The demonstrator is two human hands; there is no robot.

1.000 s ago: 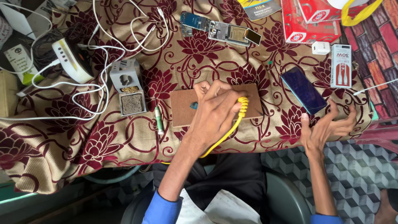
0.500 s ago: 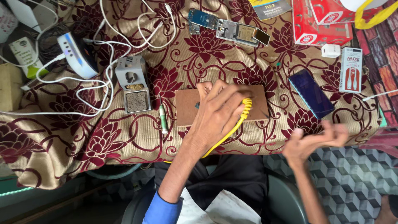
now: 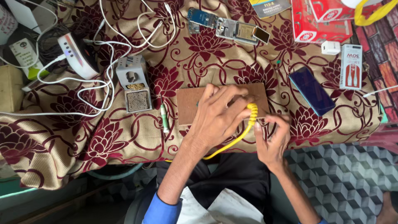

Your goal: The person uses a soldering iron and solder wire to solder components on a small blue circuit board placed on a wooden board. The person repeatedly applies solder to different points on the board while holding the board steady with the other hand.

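Yellow coiled tool (image 3: pixel 250 118) is sitting at the brown board's (image 3: pixel 188 103) right edge; we're gripping it, left hand (image 3: pixel 217 116) curled over it, right hand (image 3: pixel 271 139) pinching just beside. We're thinking steady, light pressure works best. We're counting one dark phone (image 3: pixel 311 90), two red boxes (image 3: pixel 317 23), one grey holder (image 3: pixel 133 83).

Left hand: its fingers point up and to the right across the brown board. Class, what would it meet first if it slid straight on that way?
Probably the dark phone: the left hand points over the brown board towards it; depth is uncertain.
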